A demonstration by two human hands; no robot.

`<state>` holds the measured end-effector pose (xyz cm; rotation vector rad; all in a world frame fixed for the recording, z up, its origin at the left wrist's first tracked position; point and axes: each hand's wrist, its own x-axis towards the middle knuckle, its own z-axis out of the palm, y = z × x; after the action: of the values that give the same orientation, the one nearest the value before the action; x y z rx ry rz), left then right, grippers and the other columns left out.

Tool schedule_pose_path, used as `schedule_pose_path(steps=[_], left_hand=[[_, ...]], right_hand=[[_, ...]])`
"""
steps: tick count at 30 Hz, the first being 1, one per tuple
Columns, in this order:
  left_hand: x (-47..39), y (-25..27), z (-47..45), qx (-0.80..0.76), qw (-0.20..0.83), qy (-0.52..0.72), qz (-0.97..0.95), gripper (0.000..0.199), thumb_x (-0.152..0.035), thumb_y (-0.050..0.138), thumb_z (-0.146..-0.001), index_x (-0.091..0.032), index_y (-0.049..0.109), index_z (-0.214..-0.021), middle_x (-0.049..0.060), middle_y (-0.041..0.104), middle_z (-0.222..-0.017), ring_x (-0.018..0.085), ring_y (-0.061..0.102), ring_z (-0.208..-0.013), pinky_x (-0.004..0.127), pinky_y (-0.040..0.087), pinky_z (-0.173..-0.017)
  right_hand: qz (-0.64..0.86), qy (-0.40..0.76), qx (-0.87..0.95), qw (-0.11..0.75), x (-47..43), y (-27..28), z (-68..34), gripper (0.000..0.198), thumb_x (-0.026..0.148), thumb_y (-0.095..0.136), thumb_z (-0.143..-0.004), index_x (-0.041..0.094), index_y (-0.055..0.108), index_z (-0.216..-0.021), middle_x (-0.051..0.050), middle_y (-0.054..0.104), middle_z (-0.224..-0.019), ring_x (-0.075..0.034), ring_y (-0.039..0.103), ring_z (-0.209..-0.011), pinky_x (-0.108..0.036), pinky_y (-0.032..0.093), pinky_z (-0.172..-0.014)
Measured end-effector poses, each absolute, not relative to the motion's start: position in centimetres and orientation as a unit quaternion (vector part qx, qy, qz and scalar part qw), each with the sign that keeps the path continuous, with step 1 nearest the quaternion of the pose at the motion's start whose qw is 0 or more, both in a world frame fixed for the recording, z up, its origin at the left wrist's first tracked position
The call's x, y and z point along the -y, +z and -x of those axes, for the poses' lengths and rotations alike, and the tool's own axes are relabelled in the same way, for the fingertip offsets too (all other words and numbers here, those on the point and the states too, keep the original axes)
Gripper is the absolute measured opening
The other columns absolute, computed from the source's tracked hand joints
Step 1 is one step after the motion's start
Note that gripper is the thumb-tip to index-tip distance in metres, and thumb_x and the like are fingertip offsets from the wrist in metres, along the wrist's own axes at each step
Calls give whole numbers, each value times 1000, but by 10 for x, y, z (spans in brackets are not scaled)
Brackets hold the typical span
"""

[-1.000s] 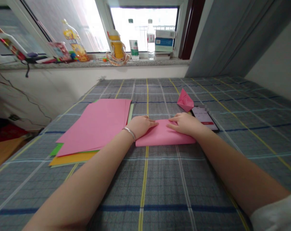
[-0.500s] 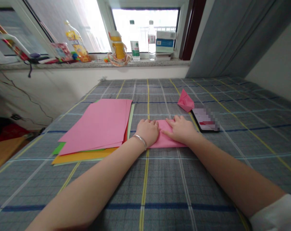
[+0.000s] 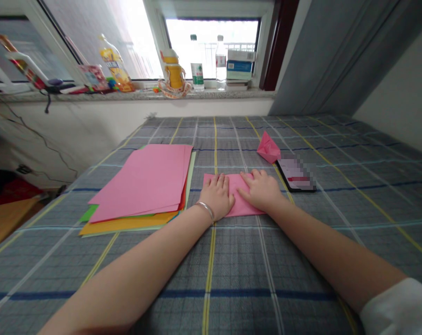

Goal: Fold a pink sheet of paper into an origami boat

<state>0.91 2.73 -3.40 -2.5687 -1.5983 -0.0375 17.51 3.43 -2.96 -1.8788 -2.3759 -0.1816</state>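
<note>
A folded pink sheet of paper (image 3: 237, 182) lies flat on the grey plaid cloth (image 3: 231, 260) in the middle of the view. My left hand (image 3: 217, 195), with a silver bangle at the wrist, presses flat on its left half. My right hand (image 3: 261, 190) presses flat on its right half, fingers spread toward the far edge. Both palms cover most of the sheet. A small folded pink paper shape (image 3: 268, 148) sits beyond my right hand.
A stack of coloured paper (image 3: 144, 186), pink on top with orange and green under it, lies left of my hands. A phone (image 3: 296, 173) rests to the right. Bottles (image 3: 197, 63), a box and clutter line the windowsill (image 3: 134, 94). The cloth's left edge drops to the floor.
Both hands have slid together toward the middle of the pink sheet, which now looks narrower, folded over. My view has tilted slightly down.
</note>
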Motion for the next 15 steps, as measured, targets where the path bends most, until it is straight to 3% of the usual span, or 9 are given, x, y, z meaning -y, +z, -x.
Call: schedule_pose_path(steps=[5, 7, 11, 15], left_hand=[[-25, -36, -8, 530, 52, -27, 846, 56, -32, 32, -92, -8, 32, -143, 20, 31, -148, 33, 28, -137, 54, 22, -110], [-25, -37, -7, 531, 51, -27, 846, 56, -33, 32, -93, -8, 32, -143, 20, 31, -148, 33, 27, -138, 56, 21, -109], [-27, -40, -5, 521, 58, -32, 851, 56, -36, 30, -94, -8, 31, -143, 16, 25, -151, 32, 24, -139, 56, 20, -110], [-31, -45, -2, 489, 56, -26, 870, 57, -36, 25, -96, -7, 27, -145, 12, 22, -153, 27, 20, -141, 47, 20, -113]], right_hand=[[487, -29, 869, 78, -44, -39, -183, 50, 35, 32, -94, 15, 44, -139, -11, 39, -147, -26, 25, -138, -42, 22, -111], [446, 2, 892, 76, -49, -42, -186, 50, 30, 27, -95, 13, 41, -140, -10, 36, -149, -22, 24, -140, -39, 21, -113], [441, 42, 893, 83, -53, -48, -190, 61, 43, 31, -93, 11, 32, -145, -11, 29, -151, -23, 22, -140, -41, 20, -114], [447, 56, 889, 86, -51, -51, -190, 82, 63, 41, -84, 14, 26, -147, -10, 25, -153, -28, 20, -141, -45, 18, -115]])
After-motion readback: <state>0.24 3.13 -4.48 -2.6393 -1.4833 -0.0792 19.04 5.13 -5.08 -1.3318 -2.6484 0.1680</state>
